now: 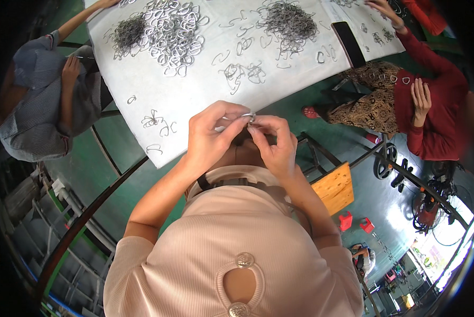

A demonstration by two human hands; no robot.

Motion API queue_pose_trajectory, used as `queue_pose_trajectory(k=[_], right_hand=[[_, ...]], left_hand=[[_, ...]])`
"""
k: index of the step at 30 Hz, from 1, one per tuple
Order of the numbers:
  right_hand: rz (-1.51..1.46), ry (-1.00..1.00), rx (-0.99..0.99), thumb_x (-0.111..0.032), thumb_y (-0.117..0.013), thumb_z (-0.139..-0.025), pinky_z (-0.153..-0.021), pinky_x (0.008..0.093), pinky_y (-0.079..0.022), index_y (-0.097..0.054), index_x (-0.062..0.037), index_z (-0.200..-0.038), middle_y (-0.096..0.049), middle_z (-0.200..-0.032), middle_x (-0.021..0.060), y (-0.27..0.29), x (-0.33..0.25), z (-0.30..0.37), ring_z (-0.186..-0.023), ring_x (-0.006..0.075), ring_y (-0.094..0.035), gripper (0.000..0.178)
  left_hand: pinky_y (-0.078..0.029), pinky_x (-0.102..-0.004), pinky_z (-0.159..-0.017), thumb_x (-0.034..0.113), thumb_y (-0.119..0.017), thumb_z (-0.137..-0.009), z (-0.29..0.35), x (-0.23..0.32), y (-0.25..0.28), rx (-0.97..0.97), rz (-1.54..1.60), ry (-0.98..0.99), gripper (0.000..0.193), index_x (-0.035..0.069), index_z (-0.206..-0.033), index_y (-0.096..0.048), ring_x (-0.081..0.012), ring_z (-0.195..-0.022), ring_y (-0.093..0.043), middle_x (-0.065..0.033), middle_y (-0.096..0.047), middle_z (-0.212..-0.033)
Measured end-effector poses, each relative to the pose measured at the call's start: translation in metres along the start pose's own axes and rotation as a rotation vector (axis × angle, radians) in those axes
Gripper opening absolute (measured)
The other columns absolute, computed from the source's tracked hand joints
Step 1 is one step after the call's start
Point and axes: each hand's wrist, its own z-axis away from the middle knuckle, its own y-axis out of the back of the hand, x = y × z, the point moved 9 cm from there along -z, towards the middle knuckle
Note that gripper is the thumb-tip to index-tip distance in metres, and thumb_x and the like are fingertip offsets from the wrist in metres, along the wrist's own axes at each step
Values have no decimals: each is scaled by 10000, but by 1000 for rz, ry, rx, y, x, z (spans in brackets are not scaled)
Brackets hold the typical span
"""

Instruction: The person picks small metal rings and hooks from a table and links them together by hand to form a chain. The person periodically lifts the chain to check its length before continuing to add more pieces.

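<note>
Both hands meet at the near edge of the white-covered table (184, 98), just in front of my body. A small silver metal ring (251, 115) is pinched between them. My left hand (214, 129) closes thumb and forefinger on one side of it. On the other side, the fingertips of my right hand (274, 141) are pressed to it; its exact shape is partly covered by fingers. Beyond my hands lies a loose cluster of thin wire loops (238, 74). A few more wire loops (152, 119) lie on the table left of my left hand.
Farther back are a pile of broad silver rings (174, 36), a dark wire-loop pile (130, 33) and another wire pile (291, 25). A black phone (348, 45) lies at the right edge. People sit left (52, 100) and right (432, 100). A wooden board (333, 189) stands right.
</note>
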Motion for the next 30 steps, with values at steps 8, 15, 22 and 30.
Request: queue_pose_trajectory(k=[8, 15, 22, 30], right_hand=[[691, -13, -121, -162, -617, -835, -691, 394, -471, -625, -90, -929, -630, -902, 77, 59, 115, -139, -797, 297, -609, 119], [1064, 92, -572, -173, -640, -804, -725, 420, -480, -632, -131, -884, -589, -878, 67, 41, 176, -188, -861, 295, -605, 91], [791, -71, -750, -189, -619, -818, -799, 403, -474, -627, -109, -957, -579, -994, 91, 6, 174, -169, -944, 288, -590, 160], [926, -137, -568, -236, -520, -893, -862, 429, -458, -610, -221, -1178, -572, -1105, 91, -16, 174, -201, -1025, 285, -575, 299]], left_hand=[[-516, -219, -612, -43, -649, -801, 9, 0, 7, 47, -22, 18, 90, -8, -884, -645, -108, -719, -649, -65, -666, -838], [-490, -188, -590, -51, -649, -804, 20, -3, 8, 95, 4, 20, 115, -10, -911, -639, -83, -701, -643, -62, -667, -836], [-526, -238, -707, -69, -661, -785, 24, -11, 8, 69, 28, 68, 135, -45, -912, -622, -126, -784, -635, -97, -645, -899], [-516, -204, -623, -72, -648, -781, 23, -7, 16, 136, -23, 44, 116, -34, -891, -647, -106, -717, -641, -83, -669, -911]])
